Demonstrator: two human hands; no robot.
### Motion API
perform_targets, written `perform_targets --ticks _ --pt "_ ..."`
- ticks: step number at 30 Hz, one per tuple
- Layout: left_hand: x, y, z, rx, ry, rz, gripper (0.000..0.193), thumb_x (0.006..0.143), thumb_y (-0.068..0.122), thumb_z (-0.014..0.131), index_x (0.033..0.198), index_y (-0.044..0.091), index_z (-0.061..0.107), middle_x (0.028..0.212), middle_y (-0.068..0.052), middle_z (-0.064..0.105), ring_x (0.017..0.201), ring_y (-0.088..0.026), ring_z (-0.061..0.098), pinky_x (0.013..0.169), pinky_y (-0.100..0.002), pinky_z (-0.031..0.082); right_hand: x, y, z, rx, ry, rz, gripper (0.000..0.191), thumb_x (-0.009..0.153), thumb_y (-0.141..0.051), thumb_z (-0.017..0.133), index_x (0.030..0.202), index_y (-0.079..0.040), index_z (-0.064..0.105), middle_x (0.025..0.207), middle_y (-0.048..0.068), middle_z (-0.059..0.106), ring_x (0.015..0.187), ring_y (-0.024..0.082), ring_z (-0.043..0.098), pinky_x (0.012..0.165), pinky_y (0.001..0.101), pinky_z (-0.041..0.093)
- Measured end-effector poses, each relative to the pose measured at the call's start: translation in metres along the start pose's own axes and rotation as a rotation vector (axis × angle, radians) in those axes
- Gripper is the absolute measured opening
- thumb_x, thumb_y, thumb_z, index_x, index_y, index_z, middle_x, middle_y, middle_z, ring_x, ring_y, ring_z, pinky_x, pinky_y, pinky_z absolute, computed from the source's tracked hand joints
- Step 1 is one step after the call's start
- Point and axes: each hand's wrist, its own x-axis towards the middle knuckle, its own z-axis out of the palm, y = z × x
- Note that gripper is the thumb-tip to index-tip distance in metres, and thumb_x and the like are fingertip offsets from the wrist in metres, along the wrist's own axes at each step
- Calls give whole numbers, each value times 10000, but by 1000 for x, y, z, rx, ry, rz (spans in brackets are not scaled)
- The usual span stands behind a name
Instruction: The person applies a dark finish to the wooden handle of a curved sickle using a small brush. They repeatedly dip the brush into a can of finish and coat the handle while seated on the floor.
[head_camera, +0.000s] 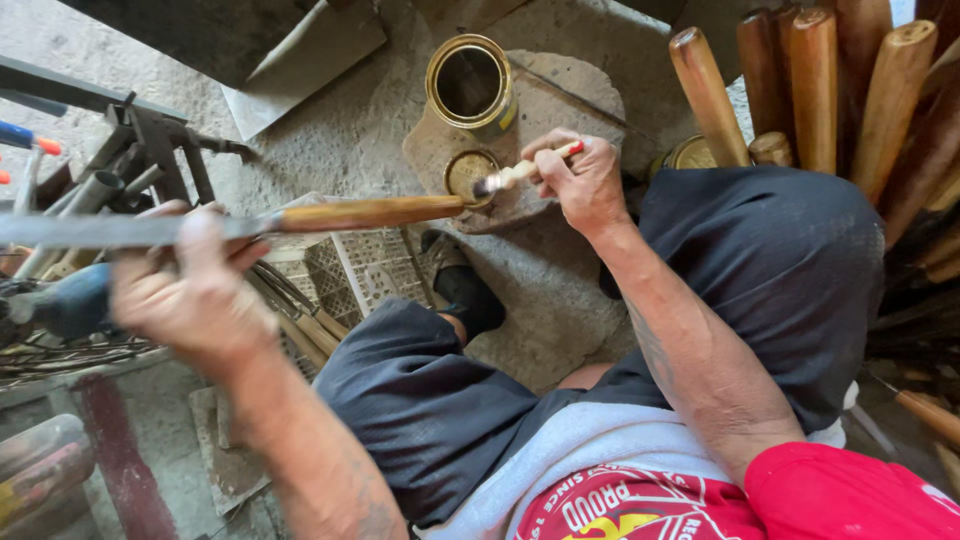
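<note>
Right hand (580, 178) grips a small paintbrush (520, 176), bristles touching the end of a wooden handle (370, 213). Left hand (190, 290) clenches the blade (110, 230) beyond it, level above the floor. Just beneath sit a lid (470, 172) and an open tin (470, 84); a careless elbow could tip varnish out.

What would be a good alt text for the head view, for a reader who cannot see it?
A seated person's left hand holds a blade with a wooden handle, while the right hand brushes the handle's end with a small brush. An open can stands on the concrete floor; wooden handles lean at right.
</note>
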Motion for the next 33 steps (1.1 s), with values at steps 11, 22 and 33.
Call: perform_targets --ticks 11,22,33 --pt "-13 -78 78 86 88 -83 116 984 23 708 1091 -7 675 921 -53 709 715 -100 696 579 -271 624 -4 7 7 -187 72 -10 167 985 -98 602 968 -12 745 740 1 700 606 35 620 558 207 500" --pt "-26 -84 97 198 -31 -90 259 1029 109 674 1279 51 639 957 -41 755 802 -117 749 654 -263 621 -4 19 8 -227 77 40 153 981 -103 610 1005 -29 742 744 -2 705 630 41 637 578 218 517" --pt "-18 -61 105 -34 -452 -109 217 1006 74 728 1198 -15 678 1021 -70 695 939 -144 719 787 -297 664 -3 26 -2 -161 87 -2 151 990 -89 599 1005 -18 731 778 -2 700 635 39 626 595 213 524"
